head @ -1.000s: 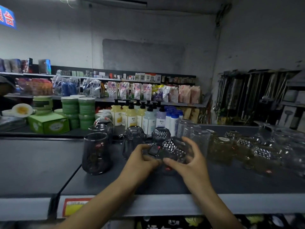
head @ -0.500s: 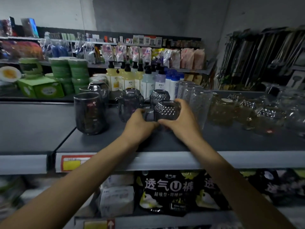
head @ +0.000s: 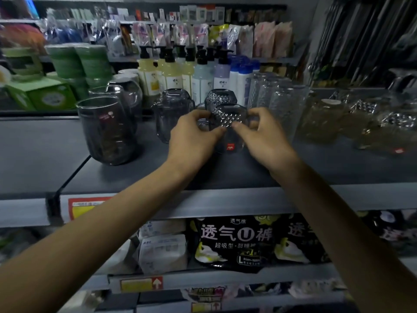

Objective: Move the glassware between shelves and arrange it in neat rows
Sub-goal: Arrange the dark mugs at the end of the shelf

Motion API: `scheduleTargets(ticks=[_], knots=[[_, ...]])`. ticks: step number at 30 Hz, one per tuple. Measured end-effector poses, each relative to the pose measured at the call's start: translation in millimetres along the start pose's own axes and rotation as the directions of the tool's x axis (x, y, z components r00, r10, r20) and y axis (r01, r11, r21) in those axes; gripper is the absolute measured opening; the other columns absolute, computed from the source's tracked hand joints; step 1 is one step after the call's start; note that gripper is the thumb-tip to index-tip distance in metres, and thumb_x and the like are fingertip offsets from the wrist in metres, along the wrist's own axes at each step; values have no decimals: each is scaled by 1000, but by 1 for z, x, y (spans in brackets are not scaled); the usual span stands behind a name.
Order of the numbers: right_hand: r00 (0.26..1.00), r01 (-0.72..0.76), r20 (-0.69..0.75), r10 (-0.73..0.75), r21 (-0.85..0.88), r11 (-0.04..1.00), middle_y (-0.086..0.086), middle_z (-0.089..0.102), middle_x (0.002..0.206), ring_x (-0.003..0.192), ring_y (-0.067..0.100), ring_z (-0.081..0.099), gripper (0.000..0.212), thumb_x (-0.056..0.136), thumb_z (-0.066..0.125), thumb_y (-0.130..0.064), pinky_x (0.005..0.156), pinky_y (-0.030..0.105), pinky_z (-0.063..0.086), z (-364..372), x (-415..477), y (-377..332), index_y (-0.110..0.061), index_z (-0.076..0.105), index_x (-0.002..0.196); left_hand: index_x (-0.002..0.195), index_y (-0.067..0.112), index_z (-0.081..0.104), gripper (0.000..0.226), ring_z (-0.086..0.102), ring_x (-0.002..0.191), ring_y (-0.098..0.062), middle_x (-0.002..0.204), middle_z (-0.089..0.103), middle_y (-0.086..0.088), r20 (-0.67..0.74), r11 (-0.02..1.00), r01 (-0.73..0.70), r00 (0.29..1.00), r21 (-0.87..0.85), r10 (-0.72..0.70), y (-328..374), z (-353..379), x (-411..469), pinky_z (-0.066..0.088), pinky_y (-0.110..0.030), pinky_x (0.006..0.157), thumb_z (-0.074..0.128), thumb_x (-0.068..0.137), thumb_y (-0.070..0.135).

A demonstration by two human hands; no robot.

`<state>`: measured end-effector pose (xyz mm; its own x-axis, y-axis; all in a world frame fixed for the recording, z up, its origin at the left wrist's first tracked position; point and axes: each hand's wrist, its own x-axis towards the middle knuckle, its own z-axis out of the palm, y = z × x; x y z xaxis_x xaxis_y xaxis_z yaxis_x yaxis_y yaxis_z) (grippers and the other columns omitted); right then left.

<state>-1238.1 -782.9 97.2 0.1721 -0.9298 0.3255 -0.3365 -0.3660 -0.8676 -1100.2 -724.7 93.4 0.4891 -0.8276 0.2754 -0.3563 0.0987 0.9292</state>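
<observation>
textured glass (head: 228,117) between left fingers (head: 199,114), right fingers (head: 259,112)

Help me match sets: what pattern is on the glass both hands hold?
The mug bears a diamond-cut relief on smoky grey glass; head view.

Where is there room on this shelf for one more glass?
The shelf is bare left of the big dark glass and along the front edge, before the left hand and right hand. It is crowded behind the patterned glass and rightward, by the yellowish glasses.
</observation>
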Motion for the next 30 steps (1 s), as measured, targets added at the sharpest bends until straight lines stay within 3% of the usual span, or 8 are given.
scheduleTargets(ticks=[4, 8, 13, 16, 18, 21, 24, 30], knots=[[1000, -4, 11, 4, -14, 1000, 3, 69, 108, 104, 23, 67, 29, 92, 72, -25, 98, 48, 53, 5, 9, -1, -17, 58, 117, 122, 27, 65, 78, 76, 94, -30, 96, 79, -3, -7, 999, 32, 999, -10, -32, -4, 7, 10, 61, -54, 87, 82, 53, 61], [999, 6, 36, -5, -21, 1000, 2, 70, 109, 104, 20, 67, 32, 93, 72, -24, 94, 39, 53, 4, 18, -2, -16, 57, 120, 112, 30, 65, 64, 75, 95, -28, 99, 77, -3, -47, 992, 84, 995, -92, -89, 1, 12, 13, 60, -53, 90, 83, 55, 51], [997, -28, 78, 29, -13, 1000, -16, 56, 91, 80, -5, 53, 29, 98, 67, -29, 60, 0, 37, 2, 21, 5, -27, 49, 122, 125, 24, 67, 57, 73, 102, -21, 106, 76, -1, -110, 984, 85, 989, -153, -103, 0, 23, 11, 58, -49, 97, 80, 71, 38], [998, -30, 53, 28, 47, 998, -10, 62, 100, 86, 6, 59, 33, 103, 58, -28, 59, 9, 38, 8, 19, 4, -22, 49, 134, 126, 27, 67, 58, 74, 102, -20, 107, 77, 1, -117, 960, 140, 978, -243, -173, 3, 28, 12, 58, -49, 97, 79, 70, 38], [999, -16, 35, 15, 49, 999, -6, 61, 110, 97, 9, 56, 36, 105, 54, -27, 69, 15, 34, 11, 18, 3, -20, 48, 140, 128, 26, 67, 52, 75, 102, -21, 107, 78, 0, -104, 935, 166, 973, -314, -208, 4, 30, 10, 59, -49, 96, 81, 79, 28], [1000, -18, 12, 17, 73, 997, -5, 61, 109, 95, 11, 57, 33, 105, 55, -26, 74, 16, 32, 14, 18, 5, -19, 49, 137, 125, 19, 67, 37, 75, 102, -19, 106, 78, -4, -107, 898, 171, 967, -405, -232, 7, 34, 9, 61, -38, 90, 77, 91, 8], [1000, -28, -6, 29, 110, 994, -5, 63, 108, 95, 10, 60, 31, 103, 59, -27, 75, 18, 37, 13, 19, 4, -19, 50, 132, 113, 18, 66, 29, 75, 101, -21, 106, 77, -8, -147, 884, 168, 956, -435, -254, 10, 37, 10, 62, -31, 81, 76, 91, 3], [999, -47, 7, 46, 150, 988, -7, 63, 101, 79, -11, 57, 20, 102, 61, -22, 64, 0, 40, 15, 23, 7, -25, 46, 115, 117, 14, 66, 31, 75, 103, -24, 108, 77, -8, -176, 885, 159, 950, -437, -257, 9, 40, 12, 62, -42, 91, 77, 90, 4]])
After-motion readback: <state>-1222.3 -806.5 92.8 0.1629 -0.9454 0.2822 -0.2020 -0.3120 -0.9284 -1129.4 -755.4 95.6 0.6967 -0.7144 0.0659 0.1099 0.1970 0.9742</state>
